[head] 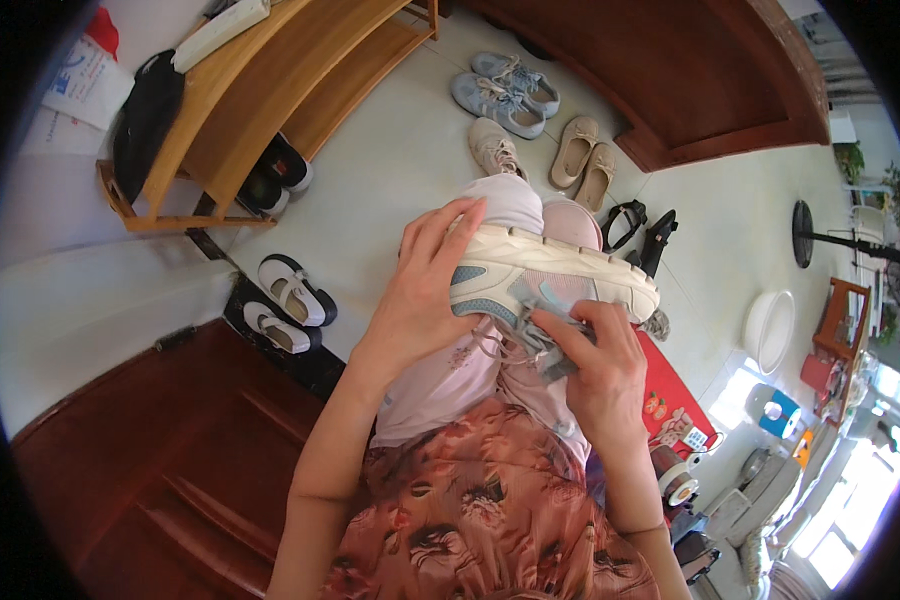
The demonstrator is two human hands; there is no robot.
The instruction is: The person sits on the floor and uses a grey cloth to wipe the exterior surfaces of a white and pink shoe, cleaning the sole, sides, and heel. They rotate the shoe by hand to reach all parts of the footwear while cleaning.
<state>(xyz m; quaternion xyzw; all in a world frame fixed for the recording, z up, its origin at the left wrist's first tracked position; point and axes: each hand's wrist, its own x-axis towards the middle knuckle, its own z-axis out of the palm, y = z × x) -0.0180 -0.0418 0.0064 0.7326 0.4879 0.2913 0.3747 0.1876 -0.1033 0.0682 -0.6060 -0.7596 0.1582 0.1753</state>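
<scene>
A cream sneaker [555,262] with grey-blue panels is held sideways above my lap, its thick sole turned away from me. My left hand [420,292] grips it at the left end, fingers over the sole and thumb near the opening. At the shoe's upper, my right hand [600,360] holds a crumpled grey cloth [544,330] against the surface. Loose laces hang beneath. Part of the upper is hidden by the cloth and my fingers. Just beyond my knees, a beige lace-up shoe [495,146] stands on the floor.
Blue sneakers [499,101], beige flats [574,154] and black shoes [656,240] stand on the tiles ahead. White strap shoes [292,289] lie left, below a wooden shoe rack [247,90]. A dark red cabinet [705,67] is at upper right; a red mat [675,390] lies right.
</scene>
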